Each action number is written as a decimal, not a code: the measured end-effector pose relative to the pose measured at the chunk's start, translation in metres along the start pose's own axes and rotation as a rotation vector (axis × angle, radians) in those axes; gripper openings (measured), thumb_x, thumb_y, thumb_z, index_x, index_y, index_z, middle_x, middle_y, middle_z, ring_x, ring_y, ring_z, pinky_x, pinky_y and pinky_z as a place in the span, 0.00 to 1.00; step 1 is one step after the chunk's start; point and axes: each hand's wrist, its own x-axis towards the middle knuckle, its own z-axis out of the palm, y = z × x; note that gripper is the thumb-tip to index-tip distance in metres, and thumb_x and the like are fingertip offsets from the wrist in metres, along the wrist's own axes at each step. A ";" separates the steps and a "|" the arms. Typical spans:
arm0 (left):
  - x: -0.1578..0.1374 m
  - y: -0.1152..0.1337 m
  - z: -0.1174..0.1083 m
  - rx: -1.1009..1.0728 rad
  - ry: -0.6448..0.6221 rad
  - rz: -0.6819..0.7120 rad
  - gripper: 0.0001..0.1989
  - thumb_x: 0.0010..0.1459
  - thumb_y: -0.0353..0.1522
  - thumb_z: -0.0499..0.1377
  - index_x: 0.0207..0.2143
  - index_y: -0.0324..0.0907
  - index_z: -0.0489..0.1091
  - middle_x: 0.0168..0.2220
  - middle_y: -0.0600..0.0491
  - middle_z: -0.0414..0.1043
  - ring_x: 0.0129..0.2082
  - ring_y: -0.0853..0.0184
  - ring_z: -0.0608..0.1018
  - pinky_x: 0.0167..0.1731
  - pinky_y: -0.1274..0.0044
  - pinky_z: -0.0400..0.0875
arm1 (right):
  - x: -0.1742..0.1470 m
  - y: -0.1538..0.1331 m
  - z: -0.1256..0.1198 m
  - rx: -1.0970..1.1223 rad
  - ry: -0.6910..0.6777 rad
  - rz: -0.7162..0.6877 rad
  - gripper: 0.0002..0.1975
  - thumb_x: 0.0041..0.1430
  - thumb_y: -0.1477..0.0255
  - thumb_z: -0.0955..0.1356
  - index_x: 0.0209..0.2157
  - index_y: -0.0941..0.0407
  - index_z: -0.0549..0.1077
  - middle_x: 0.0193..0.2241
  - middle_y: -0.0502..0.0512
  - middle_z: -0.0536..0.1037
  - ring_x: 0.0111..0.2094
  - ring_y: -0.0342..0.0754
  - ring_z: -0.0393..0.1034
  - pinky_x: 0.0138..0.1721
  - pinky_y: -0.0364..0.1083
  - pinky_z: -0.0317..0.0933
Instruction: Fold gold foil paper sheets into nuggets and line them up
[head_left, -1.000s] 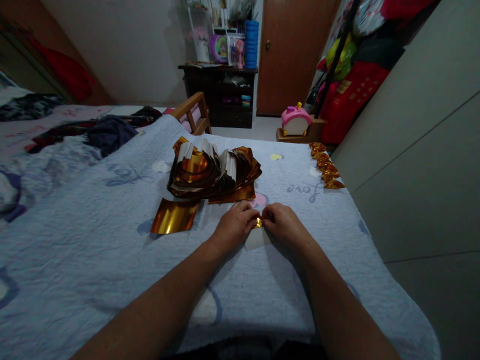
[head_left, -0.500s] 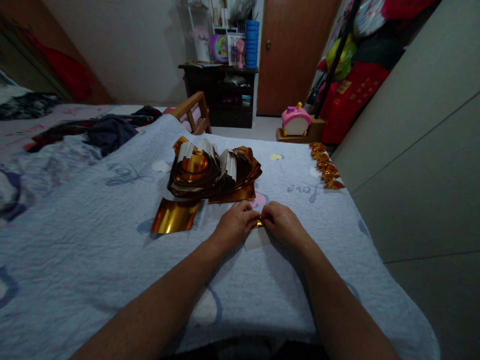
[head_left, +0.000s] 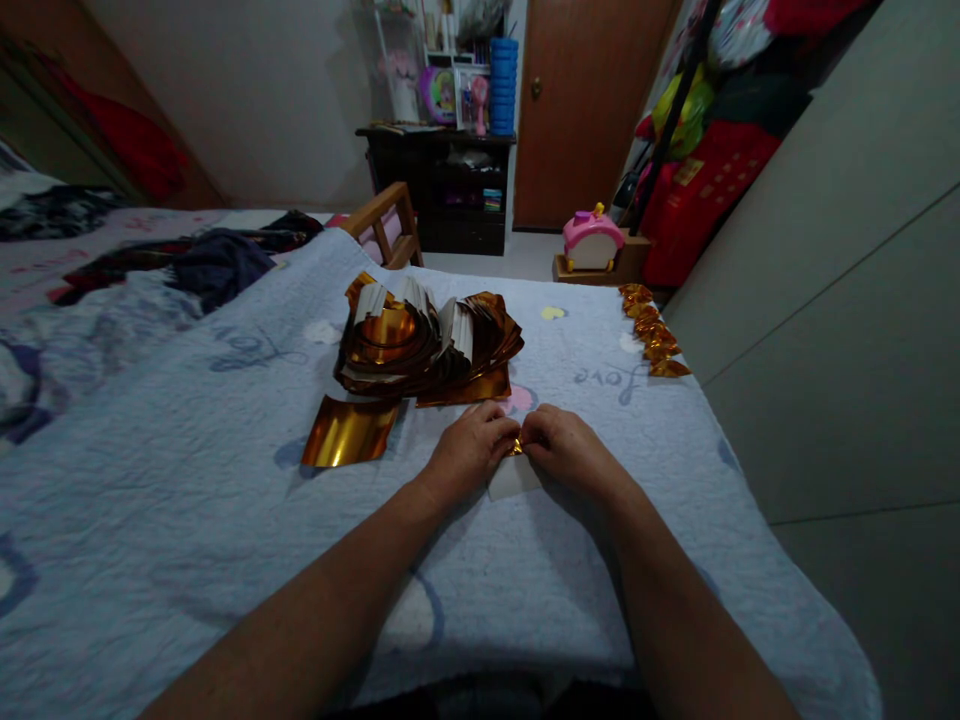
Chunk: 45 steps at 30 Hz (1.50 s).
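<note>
My left hand (head_left: 472, 444) and my right hand (head_left: 564, 446) meet over the bed, fingertips nearly touching. Between them they pinch a gold foil paper sheet (head_left: 513, 482), its far part folded over to show gold and its near part pale side up. The fingers hide much of the fold. Just beyond my left hand sits a big fanned stack of gold foil paper (head_left: 397, 350) with white edges showing. One loose gold sheet (head_left: 351, 432) lies left of my hands, slightly curled. At the far right edge is a row of several folded gold foil pieces (head_left: 654, 335).
A pale blue quilt (head_left: 300, 570) covers the bed beneath everything. Dark clothes (head_left: 225, 268) are heaped to the left. Past the bed stand a dark cabinet (head_left: 435, 190), a wooden door (head_left: 585, 120) and a pink toy case (head_left: 592, 242). A pale cabinet front (head_left: 840, 300) rises at right.
My fingertips have drawn slightly closer together over the folded gold edge, the right hand shifting a little left. Everything else lies as before.
</note>
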 end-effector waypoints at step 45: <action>-0.005 0.001 0.006 0.371 -0.006 0.188 0.08 0.65 0.35 0.60 0.45 0.48 0.77 0.40 0.52 0.75 0.40 0.62 0.73 0.35 0.74 0.66 | 0.000 0.006 -0.009 0.077 -0.080 -0.060 0.10 0.57 0.83 0.68 0.32 0.57 0.82 0.33 0.55 0.77 0.35 0.45 0.70 0.40 0.43 0.61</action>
